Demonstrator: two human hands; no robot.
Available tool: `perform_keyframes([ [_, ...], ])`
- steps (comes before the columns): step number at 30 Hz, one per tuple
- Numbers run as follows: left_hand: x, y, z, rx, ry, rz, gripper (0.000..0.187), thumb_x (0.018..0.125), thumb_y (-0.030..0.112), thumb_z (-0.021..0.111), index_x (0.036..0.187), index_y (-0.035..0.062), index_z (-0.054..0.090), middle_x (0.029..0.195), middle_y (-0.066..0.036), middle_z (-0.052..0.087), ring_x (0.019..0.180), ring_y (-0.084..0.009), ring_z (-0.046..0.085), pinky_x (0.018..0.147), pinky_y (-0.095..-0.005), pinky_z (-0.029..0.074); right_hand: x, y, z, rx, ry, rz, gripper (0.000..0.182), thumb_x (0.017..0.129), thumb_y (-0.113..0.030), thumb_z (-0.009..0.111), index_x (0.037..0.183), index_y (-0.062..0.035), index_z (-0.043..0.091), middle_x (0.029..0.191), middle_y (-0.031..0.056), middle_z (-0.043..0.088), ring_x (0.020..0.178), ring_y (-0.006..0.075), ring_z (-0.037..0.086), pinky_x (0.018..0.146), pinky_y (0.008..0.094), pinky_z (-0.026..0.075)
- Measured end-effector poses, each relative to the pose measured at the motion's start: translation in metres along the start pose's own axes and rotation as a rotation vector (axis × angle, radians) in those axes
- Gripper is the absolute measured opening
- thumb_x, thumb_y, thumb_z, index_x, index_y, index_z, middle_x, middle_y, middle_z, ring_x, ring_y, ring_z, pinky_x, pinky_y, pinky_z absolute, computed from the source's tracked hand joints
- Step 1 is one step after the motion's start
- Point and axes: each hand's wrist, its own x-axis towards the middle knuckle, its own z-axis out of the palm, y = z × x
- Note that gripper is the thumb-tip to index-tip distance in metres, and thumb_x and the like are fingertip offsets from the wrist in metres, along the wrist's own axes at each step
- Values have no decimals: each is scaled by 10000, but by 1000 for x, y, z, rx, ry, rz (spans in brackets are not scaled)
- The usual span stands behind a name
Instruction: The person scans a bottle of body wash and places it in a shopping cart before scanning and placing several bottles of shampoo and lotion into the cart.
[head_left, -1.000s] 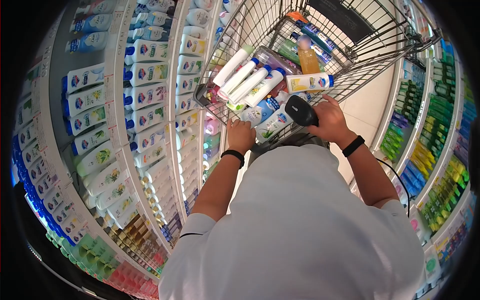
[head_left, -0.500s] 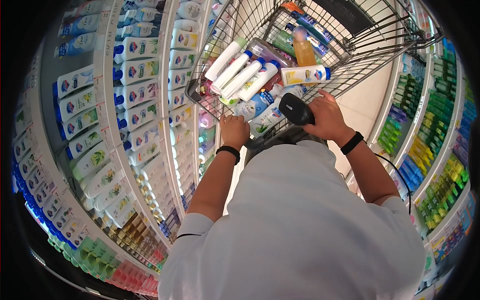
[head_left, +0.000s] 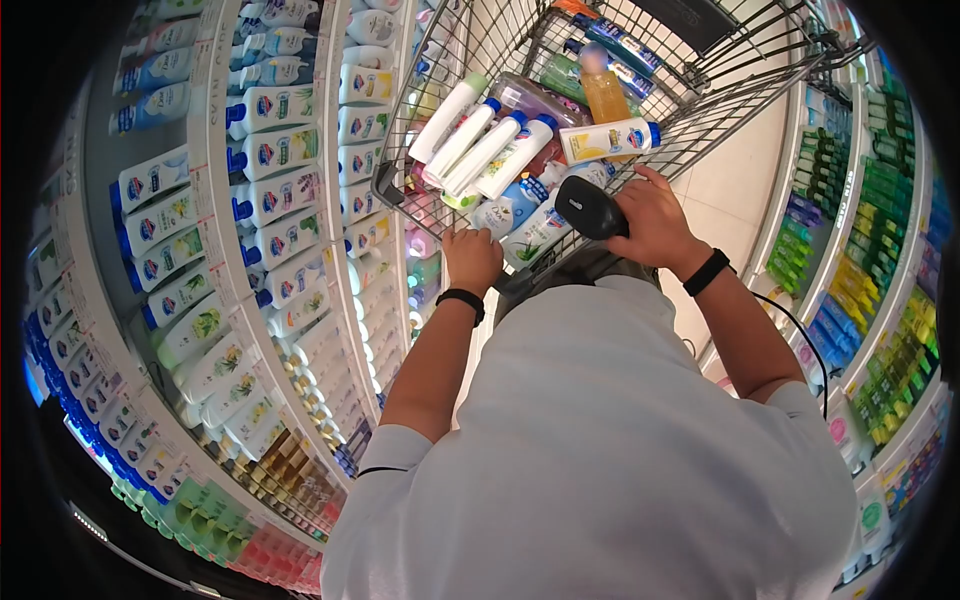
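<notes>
My left hand (head_left: 473,258) is closed over the near left corner of a wire shopping cart (head_left: 384,187). My right hand (head_left: 658,218) grips a black handheld scanner (head_left: 590,208) by its lower part, above the near side of the cart. One finger of that hand points outward. Inside the cart, several white bottles with blue caps (head_left: 484,150) lie side by side at the left. Close to the scanner lies a white and yellow bottle (head_left: 605,139), and behind it an amber bottle (head_left: 604,95). A blue and white pack (head_left: 510,207) and a white bottle (head_left: 536,236) lie between my hands.
Tall shelves of white body wash bottles (head_left: 282,143) line the left side. On the right, another shelf holds green bottles (head_left: 820,180) and yellow ones (head_left: 857,287). Pale floor tiles (head_left: 715,200) show right of the cart. A black cable (head_left: 800,345) hangs by my right arm.
The shelves have shifted slightly downward in the view. Both hands keep nearly the same places, on the cart and the scanner.
</notes>
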Motion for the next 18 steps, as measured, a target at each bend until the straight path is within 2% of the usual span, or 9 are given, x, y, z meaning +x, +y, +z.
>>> perform_keyframes([
  [11, 1, 0, -1, 14, -29, -12, 237, 838, 282, 630, 949, 91, 717, 898, -128, 707, 947, -293, 655, 1036, -495, 334, 1, 0, 1, 10, -7, 17, 307, 599, -293, 698, 786, -57, 637, 786, 105, 613, 890, 278, 609, 1111, 469, 341],
  [18, 1, -2, 4, 19, 11, -3, 214, 837, 275, 622, 902, 91, 708, 880, -119, 706, 923, -282, 657, 1030, -495, 337, 1, -1, 1, -22, -7, -4, 312, 595, -297, 697, 779, -53, 636, 772, 103, 608, 880, 277, 609, 1110, 469, 343],
])
